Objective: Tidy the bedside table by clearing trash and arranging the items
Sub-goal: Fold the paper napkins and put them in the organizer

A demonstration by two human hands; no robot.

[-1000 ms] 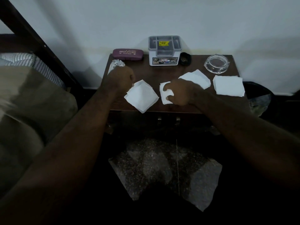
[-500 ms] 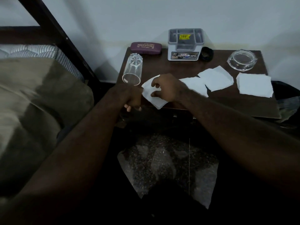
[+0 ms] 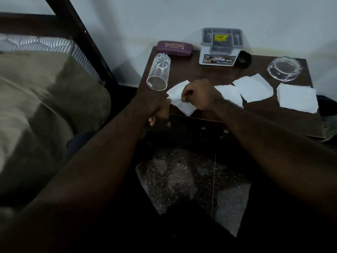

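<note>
Several white tissues lie on the dark wooden bedside table (image 3: 200, 70). My right hand (image 3: 198, 94) pinches the leftmost tissue (image 3: 185, 106), which is crumpled and hangs over the front edge. My left hand (image 3: 156, 110) sits at the table's front left edge, fingers loosely curled downward, touching that tissue's left corner with nothing seen in it. Three flat tissues (image 3: 229, 94) (image 3: 253, 88) (image 3: 296, 97) lie to the right. A clear drinking glass (image 3: 158, 73) lies on its side at the left.
A maroon glasses case (image 3: 175, 48), a grey-and-white organiser box (image 3: 219, 46), a small black object (image 3: 244, 59) and a glass ashtray (image 3: 284, 69) stand along the back. A dark bin (image 3: 328, 110) is right of the table, the bed (image 3: 45, 88) left.
My right hand moved from a middle tissue to the leftmost one and bunched it. My left hand dropped from the glass to the front edge. The view shifted left.
</note>
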